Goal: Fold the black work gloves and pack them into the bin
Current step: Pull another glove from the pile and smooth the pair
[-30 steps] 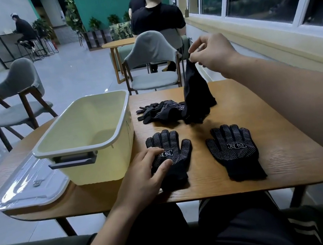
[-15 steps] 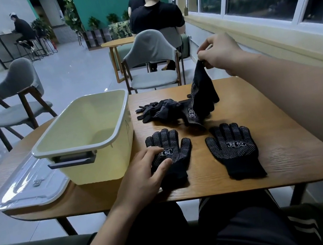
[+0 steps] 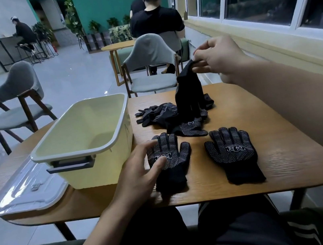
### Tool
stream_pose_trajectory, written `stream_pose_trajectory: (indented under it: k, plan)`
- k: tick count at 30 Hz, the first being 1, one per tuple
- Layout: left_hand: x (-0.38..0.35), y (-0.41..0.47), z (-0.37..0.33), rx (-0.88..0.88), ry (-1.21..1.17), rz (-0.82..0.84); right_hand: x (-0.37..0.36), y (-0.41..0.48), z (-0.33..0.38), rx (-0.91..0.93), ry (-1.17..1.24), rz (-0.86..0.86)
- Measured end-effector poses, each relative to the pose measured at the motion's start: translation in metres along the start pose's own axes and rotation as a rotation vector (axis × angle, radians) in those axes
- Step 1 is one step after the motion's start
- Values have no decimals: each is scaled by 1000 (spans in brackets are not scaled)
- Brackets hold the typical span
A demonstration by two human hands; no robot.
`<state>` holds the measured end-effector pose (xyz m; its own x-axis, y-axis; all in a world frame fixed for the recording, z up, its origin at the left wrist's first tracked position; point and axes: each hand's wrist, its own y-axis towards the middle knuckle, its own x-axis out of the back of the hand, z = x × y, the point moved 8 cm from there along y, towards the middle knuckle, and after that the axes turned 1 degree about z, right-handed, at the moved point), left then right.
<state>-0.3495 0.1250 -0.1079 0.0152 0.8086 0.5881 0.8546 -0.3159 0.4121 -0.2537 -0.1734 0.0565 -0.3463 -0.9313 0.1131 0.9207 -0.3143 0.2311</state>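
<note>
Gloves [image 3: 232,151]: seem limp, light; lift by cuff.
Right hand [image 3: 220,58]: pinches hanging glove [image 3: 189,96] right of bin [image 3: 84,124].
Left hand [image 3: 140,170]: fingers flat on near glove [image 3: 172,156].

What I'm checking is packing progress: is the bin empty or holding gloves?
Empty, as far as seen: the bin shows only bare yellow walls and floor inside. The lid lies beside it.

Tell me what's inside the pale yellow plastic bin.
Nothing shows inside the pale yellow plastic bin: bare walls and far floor. Its near wall hides the near part of the floor.
</note>
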Motion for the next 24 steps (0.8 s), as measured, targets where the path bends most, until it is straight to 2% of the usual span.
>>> stream_pose_trajectory:
  k: [8, 15, 24]
  plan:
    - [15, 34, -42, -92, -61, -199, -29, -36, -14, -109, 145, 145]
    - [12, 69, -65, -94, -4, -224, -47, -71, -19, -133, 200, 223]
    - [34, 86, -86, -213, 52, -309, -56, -95, -15, -108, 260, 273]
